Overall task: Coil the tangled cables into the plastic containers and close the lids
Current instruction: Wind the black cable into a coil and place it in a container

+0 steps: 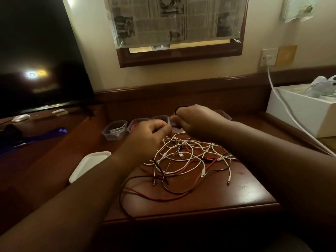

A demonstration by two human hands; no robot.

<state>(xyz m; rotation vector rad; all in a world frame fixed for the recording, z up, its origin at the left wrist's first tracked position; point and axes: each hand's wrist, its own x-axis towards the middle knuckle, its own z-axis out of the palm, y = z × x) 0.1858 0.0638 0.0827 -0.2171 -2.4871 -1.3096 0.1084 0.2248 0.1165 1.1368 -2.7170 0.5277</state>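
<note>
head view: right hand [195, 119] curled, pinched small dark cable loop [179, 108] raised above containers. left hand [151, 132] fingers curled, seemed to pinch cable just beside right; exact strand hard to make out. tangled cables [189, 157] lay below both hands. plastic containers [115, 130] beyond left hand, rightmost ones hidden behind hands. lid [89, 165] beside left forearm.

A home room: dark TV [36, 51] at 10 o'clock, papered window [178, 20] at 12, wall socket [269, 57] at 2, wooden surface [236, 193].
</note>
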